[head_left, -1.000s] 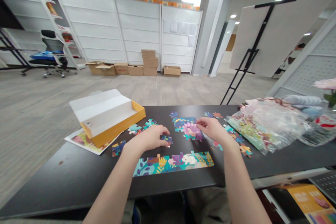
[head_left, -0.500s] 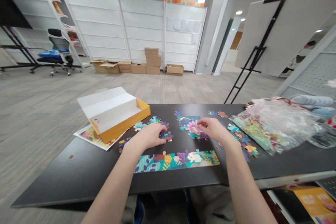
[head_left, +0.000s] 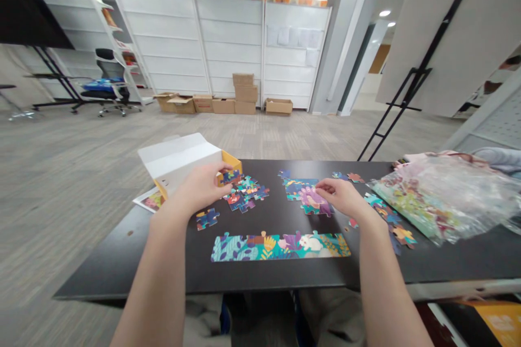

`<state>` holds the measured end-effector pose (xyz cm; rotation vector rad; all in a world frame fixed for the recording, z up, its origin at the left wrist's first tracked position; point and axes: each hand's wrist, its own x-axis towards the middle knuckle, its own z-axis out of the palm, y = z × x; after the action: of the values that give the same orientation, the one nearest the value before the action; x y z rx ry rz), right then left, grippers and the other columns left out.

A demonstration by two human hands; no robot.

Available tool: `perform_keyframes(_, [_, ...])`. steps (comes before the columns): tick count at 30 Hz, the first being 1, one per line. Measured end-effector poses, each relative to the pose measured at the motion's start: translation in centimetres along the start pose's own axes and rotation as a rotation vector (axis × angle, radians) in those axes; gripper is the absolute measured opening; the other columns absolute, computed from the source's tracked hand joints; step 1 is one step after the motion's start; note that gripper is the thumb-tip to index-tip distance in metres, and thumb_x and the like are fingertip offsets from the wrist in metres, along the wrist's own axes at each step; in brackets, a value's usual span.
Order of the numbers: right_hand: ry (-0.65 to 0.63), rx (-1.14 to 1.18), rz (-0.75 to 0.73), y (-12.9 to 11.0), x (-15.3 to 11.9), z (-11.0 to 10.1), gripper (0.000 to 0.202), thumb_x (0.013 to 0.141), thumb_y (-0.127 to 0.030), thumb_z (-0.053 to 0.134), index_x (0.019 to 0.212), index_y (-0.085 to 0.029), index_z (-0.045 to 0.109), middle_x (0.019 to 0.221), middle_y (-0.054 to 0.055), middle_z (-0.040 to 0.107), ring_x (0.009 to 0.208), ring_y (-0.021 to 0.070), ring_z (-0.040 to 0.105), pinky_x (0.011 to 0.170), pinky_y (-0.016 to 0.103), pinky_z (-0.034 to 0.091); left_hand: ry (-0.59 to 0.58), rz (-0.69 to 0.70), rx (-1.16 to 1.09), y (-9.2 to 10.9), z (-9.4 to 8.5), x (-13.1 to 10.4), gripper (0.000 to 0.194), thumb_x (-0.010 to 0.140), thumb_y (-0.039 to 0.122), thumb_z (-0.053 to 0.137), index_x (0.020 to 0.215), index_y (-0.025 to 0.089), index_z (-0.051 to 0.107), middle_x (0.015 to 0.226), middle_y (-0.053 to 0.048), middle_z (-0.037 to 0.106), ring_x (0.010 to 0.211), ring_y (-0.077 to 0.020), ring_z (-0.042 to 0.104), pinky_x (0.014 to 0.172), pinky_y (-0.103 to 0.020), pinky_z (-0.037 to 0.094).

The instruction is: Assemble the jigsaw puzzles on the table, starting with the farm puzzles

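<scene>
My left hand [head_left: 203,187] pinches a dark blue jigsaw puzzle piece [head_left: 230,176] between thumb and fingers, over the left pile. Below it lies a heap of mixed loose pieces [head_left: 246,192], with a separate dark blue piece group [head_left: 207,218] nearer me. My right hand [head_left: 344,195] has its fingers curled together, tips touching the right edge of a joined puzzle section [head_left: 303,192] with a purple creature on teal and blue. Whether a piece is between those fingertips is hidden. A long joined strip [head_left: 280,246] with a white rabbit lies along the front.
An open yellow box [head_left: 232,161] with a white inside stands at left on a printed sheet [head_left: 150,200]. More loose pieces [head_left: 393,217] lie right of my right hand, beside a clear plastic bag [head_left: 443,195]. The black table's [head_left: 163,276] front edge is close to me.
My left hand has lifted from the loose pieces, moving left and away from me, and a dark blue piece shows in its fingers. My right hand stays at the joined section. The view has shifted left.
</scene>
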<state>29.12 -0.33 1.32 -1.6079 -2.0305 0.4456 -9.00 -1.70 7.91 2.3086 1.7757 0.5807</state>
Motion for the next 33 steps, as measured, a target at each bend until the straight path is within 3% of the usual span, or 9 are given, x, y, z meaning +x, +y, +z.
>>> perform_keyframes(4, [-0.011, 0.001, 0.003, -0.2, 0.5, 0.4, 0.023, 0.086, -0.037, 0.058, 0.087, -0.019, 0.073, 0.084, 0.007, 0.077, 0.074, 0.0211, 0.069, 0.071, 0.031, 0.052, 0.025, -0.065, 0.032, -1.4, -1.4, -1.1, 0.044, 0.080, 0.045, 0.061, 0.118, 0.023, 0.068, 0.089, -0.002, 0.074, 0.071, -0.0188, 0.067, 0.069, -0.027, 0.048])
perform_keyframes(9, [-0.020, -0.005, -0.019, -1.0, 1.0, 0.9, 0.025, 0.086, -0.038, 0.057, 0.088, -0.019, 0.074, 0.082, 0.007, 0.077, 0.073, 0.0210, 0.069, 0.071, 0.030, 0.052, -0.195, -0.146, 0.189, -2.1, -1.0, -2.0, 0.045, 0.072, 0.036, 0.066, 0.115, 0.021, 0.071, 0.105, -0.007, 0.075, 0.092, -0.0256, 0.070, 0.079, -0.031, 0.051])
perform_keyframes(15, [-0.049, -0.004, -0.023, -1.4, 1.4, 1.2, 0.025, 0.086, -0.038, 0.058, 0.089, -0.019, 0.074, 0.083, 0.007, 0.077, 0.074, 0.0215, 0.069, 0.070, 0.031, 0.052, -0.359, -0.256, 0.218, -2.1, -0.9, -2.5, 0.045, 0.072, 0.035, 0.068, 0.114, 0.019, 0.070, 0.105, -0.008, 0.076, 0.094, -0.0260, 0.071, 0.075, -0.029, 0.051])
perform_keyframes(22, [-0.067, 0.010, -0.019, -1.2, 1.5, 1.4, 0.024, 0.086, -0.037, 0.059, 0.089, -0.020, 0.074, 0.082, 0.007, 0.077, 0.075, 0.0215, 0.070, 0.071, 0.031, 0.052, -0.292, -0.213, 0.255, -1.4, -1.7, -2.9, 0.051, 0.076, 0.035, 0.064, 0.124, 0.018, 0.065, 0.113, -0.011, 0.074, 0.101, -0.0273, 0.070, 0.082, -0.032, 0.051])
perform_keyframes(26, [-0.051, -0.001, -0.026, -0.9, 1.4, 1.3, 0.024, 0.087, -0.038, 0.059, 0.087, -0.020, 0.073, 0.082, 0.007, 0.077, 0.074, 0.0213, 0.070, 0.071, 0.031, 0.052, -0.294, -0.294, 0.300, -0.8, -2.3, -3.2, 0.055, 0.074, 0.037, 0.066, 0.126, 0.020, 0.064, 0.114, -0.011, 0.074, 0.101, -0.0291, 0.070, 0.079, -0.032, 0.052])
perform_keyframes(29, [-0.042, 0.005, -0.037, -1.0, 1.4, 1.3, 0.023, 0.087, -0.038, 0.059, 0.087, -0.020, 0.074, 0.081, 0.007, 0.077, 0.074, 0.0212, 0.070, 0.071, 0.030, 0.052, -0.316, -0.293, 0.314, -0.6, -1.7, -3.0, 0.053, 0.071, 0.036, 0.068, 0.122, 0.021, 0.066, 0.109, -0.009, 0.075, 0.097, -0.0283, 0.071, 0.078, -0.032, 0.052])
perform_keyframes(33, [-0.058, 0.013, -0.022, -1.2, 1.4, 1.4, 0.023, 0.087, -0.037, 0.059, 0.089, -0.019, 0.074, 0.082, 0.007, 0.077, 0.074, 0.0213, 0.070, 0.072, 0.031, 0.053, -0.455, -0.294, 0.342, -0.9, 0.5, -2.2, 0.051, 0.067, 0.031, 0.074, 0.117, 0.021, 0.068, 0.112, -0.009, 0.075, 0.099, -0.0275, 0.071, 0.077, -0.031, 0.053])
